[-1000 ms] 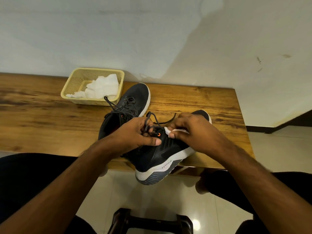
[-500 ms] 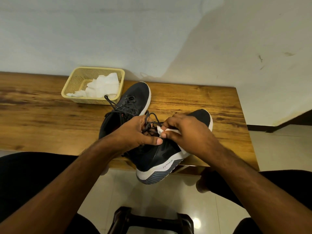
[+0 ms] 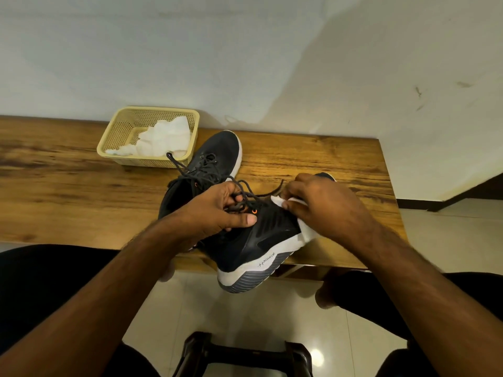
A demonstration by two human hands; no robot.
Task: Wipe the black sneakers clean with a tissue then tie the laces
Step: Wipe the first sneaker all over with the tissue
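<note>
Left hand (image 3: 217, 210): grips the near sneaker (image 3: 253, 240) at its laces (image 3: 245, 197); keep it steady.
Right hand (image 3: 324, 208): presses tissue (image 3: 280, 201), seemingly pinched; wipe outward.

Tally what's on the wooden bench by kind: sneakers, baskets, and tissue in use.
Black sneakers: 2, one held, one behind
Yellow basket: 1, with spare tissues inside
Tissue in right hand: 1
Total: 4

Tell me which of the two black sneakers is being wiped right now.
The nearer sneaker, hanging over the table edge: the left hand holds it and the right hand presses a tissue on it. The far sneaker lies untouched.
</note>
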